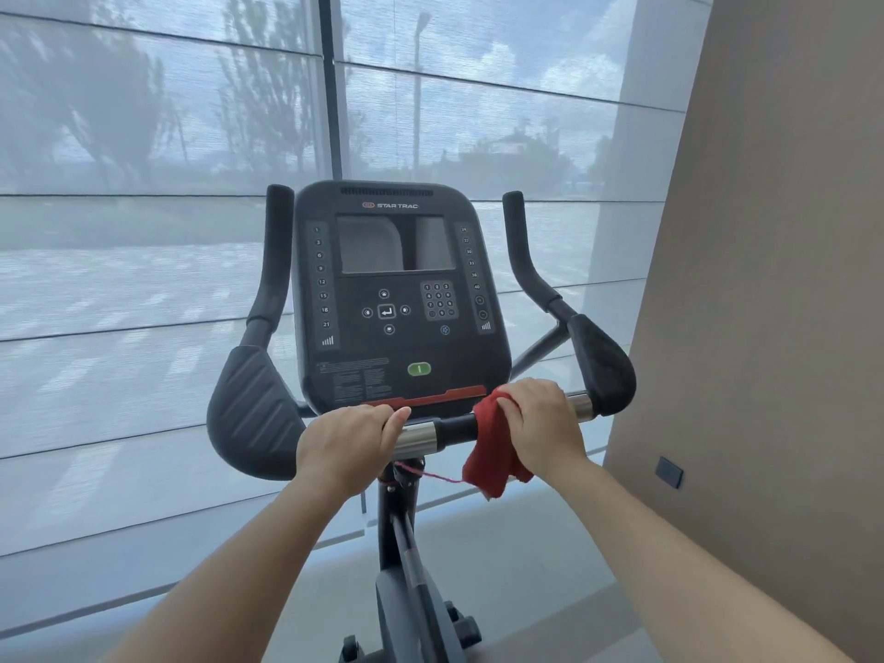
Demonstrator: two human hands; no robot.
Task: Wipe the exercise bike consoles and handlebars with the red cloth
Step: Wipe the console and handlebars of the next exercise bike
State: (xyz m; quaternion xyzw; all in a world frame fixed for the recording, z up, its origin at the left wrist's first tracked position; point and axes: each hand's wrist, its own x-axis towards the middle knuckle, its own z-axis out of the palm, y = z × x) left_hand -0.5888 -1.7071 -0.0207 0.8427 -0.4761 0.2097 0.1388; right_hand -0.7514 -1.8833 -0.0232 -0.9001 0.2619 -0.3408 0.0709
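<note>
While the left hand (344, 442) grips the handlebar (452, 427) below the console (397, 279), the right hand (540, 423) clamps the red cloth (492, 452) round it; the bar runs crosswise.

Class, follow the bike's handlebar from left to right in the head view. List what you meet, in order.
Along the handlebar: left pad → left hand → chrome sleeve → red cloth → right hand → second chrome sleeve → right pad.

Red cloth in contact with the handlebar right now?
Touching. Head view: the right hand grips the red cloth wrapped over the handlebar, its loose end hanging below.
</note>
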